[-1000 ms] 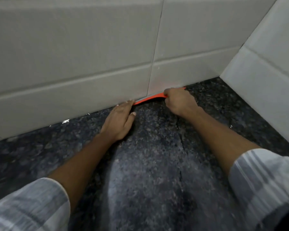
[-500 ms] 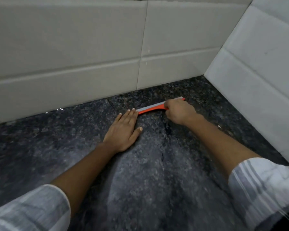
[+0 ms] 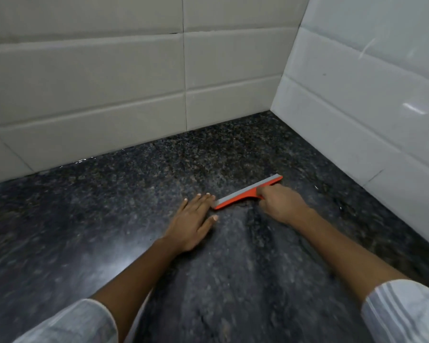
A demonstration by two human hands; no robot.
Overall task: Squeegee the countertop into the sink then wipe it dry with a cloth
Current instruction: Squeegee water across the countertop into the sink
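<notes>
right-hand grip [image 3: 279, 203] on orange squeegee [image 3: 243, 194]

Back wall [image 3: 109, 78] fills upper left & centre of frame: large pale grey-beige tiles w/ thin grout lines, one vertical joint near centre. Side wall [image 3: 372, 78] at upper right: whiter, glossy tiles, small bright light reflection on it. The two meet in a corner, upper right. Along back wall's base, left of centre, a thin glint of wet.
</notes>
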